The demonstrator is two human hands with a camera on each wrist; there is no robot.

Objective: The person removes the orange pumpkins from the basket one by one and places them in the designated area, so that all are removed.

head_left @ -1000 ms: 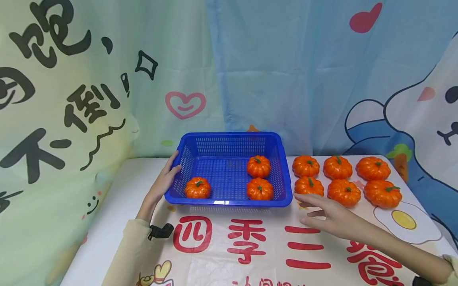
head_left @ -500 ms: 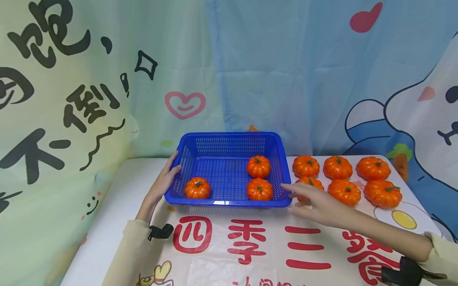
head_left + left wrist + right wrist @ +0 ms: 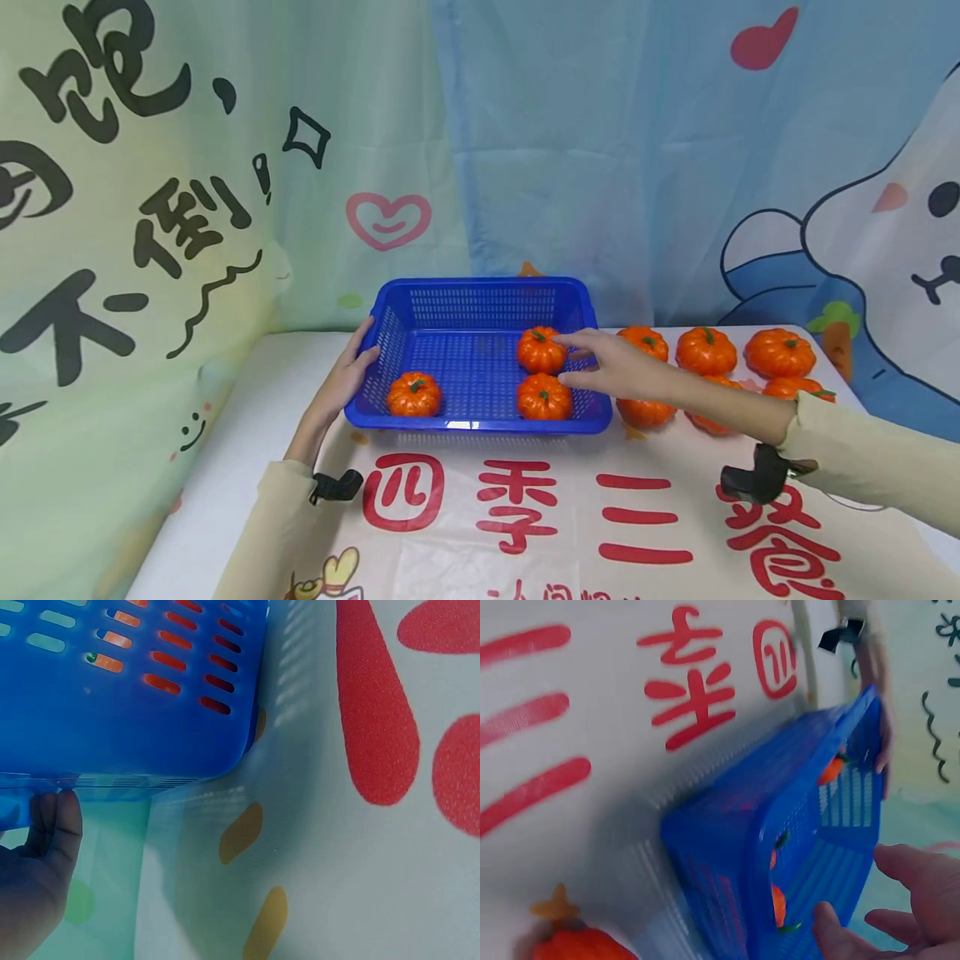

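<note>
A blue plastic basket (image 3: 472,425) with slotted walls stands on the table and holds three small orange pumpkins: one at the front left (image 3: 415,395), one at the right rear (image 3: 540,349), one at the right front (image 3: 544,397). At the basket's left rim, my left hand (image 3: 347,379) grips the edge, thumb over the rim and fingers outside, as the left wrist view partly shows. My right hand (image 3: 611,364) reaches over the basket's right rim, fingertips beside the two right-hand pumpkins. In the right wrist view, its fingers (image 3: 900,862) are spread, holding nothing; contact with a pumpkin is unclear.
Several more pumpkins (image 3: 707,351) sit in two rows right of the basket, partly hidden by my right forearm. A printed cloth (image 3: 517,508) covers the table. A decorated curtain (image 3: 555,183) hangs close behind the basket.
My right hand has moved left and farther back, from in front of the pumpkins on the table to over the basket's right side. The left hand, basket and pumpkins stay put.
</note>
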